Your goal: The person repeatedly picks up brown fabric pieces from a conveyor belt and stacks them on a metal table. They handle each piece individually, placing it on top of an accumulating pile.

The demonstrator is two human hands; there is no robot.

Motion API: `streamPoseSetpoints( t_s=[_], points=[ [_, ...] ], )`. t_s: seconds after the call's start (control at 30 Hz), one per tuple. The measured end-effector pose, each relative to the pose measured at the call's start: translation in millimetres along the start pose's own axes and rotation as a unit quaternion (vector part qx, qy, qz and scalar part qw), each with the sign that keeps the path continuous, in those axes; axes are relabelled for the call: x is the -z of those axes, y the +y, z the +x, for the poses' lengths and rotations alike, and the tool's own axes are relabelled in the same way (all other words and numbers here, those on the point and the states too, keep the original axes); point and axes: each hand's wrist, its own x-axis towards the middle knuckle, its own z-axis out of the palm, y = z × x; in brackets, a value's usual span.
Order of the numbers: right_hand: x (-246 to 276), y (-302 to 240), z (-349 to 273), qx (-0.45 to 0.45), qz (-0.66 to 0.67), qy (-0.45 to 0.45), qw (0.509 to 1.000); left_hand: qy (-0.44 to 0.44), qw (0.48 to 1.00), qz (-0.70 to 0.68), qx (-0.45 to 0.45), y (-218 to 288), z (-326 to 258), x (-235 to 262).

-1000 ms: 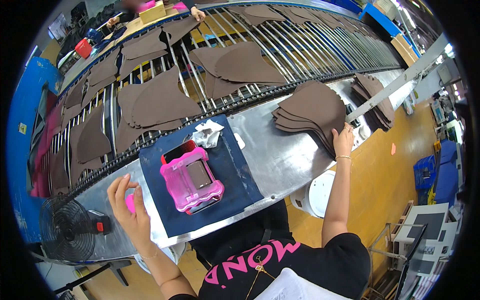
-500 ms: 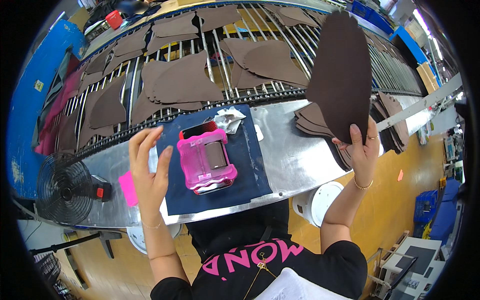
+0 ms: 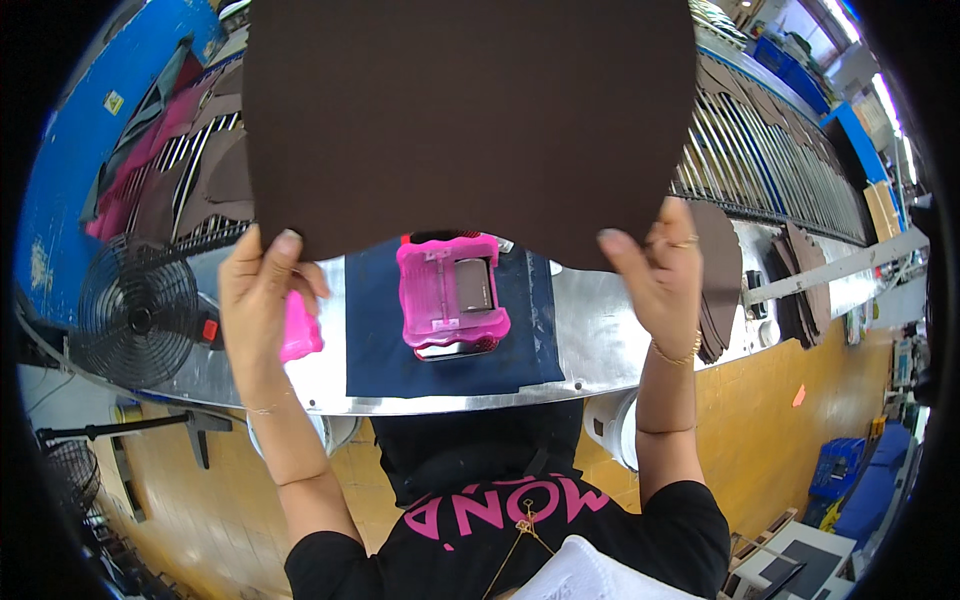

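Observation:
A large dark brown fabric piece (image 3: pixel 470 130) is held up spread out, covering much of the conveyor behind it. My left hand (image 3: pixel 262 290) pinches its lower left corner between thumb and fingers. At the lower right corner, my right hand (image 3: pixel 665 275) grips it the same way. Below the piece's curved lower edge stands a pink plastic box (image 3: pixel 425 295) with a dark brown roll or block (image 3: pixel 472 285) inside. The box sits on a dark blue cloth (image 3: pixel 450 378) on the metal table (image 3: pixel 590 345).
A black fan (image 3: pixel 140 315) stands at the table's left, near a pink piece (image 3: pixel 300 330). To the right lie stacked brown pieces (image 3: pixel 722 275) and another stack (image 3: pixel 800 285) beside a metal bar (image 3: pixel 850 268). A slatted conveyor (image 3: pixel 765 150) runs behind the table. White buckets (image 3: pixel 612 425) stand below.
The brown piece, earlier hanging from my right hand at the right, is now spread out in the middle. My left hand, empty before, has taken its left corner.

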Motion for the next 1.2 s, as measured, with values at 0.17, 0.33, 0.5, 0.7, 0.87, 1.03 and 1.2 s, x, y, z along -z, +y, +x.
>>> streamPoseSetpoints(
  t_s=[0.17,0.33,0.5,0.7,0.87,1.03,1.2],
  points=[
    [-51,15,0,-0.040,0.041,-0.075,0.996,0.115,0.972,0.189,-0.085,31,-11,30],
    [-84,18,1,-0.043,0.039,-0.118,0.991,0.186,0.941,0.265,-0.103,44,-29,54],
    [-97,27,-4,0.078,0.002,-0.088,0.993,0.204,0.936,0.273,-0.084,36,-37,63],
    [-70,43,-18,0.129,-0.078,-0.081,0.985,0.098,0.962,0.251,-0.036,2,-36,57],
    [-33,62,-50,0.091,-0.129,-0.058,0.986,-0.024,0.962,0.270,0.025,-23,-23,21],
    [6,94,-104,-0.029,-0.103,-0.039,0.994,-0.113,0.941,0.319,-0.026,-31,-9,-23],
    [68,82,-123,-0.080,-0.063,0.033,0.994,-0.196,0.893,0.380,-0.145,-34,5,-70]
  ],
)
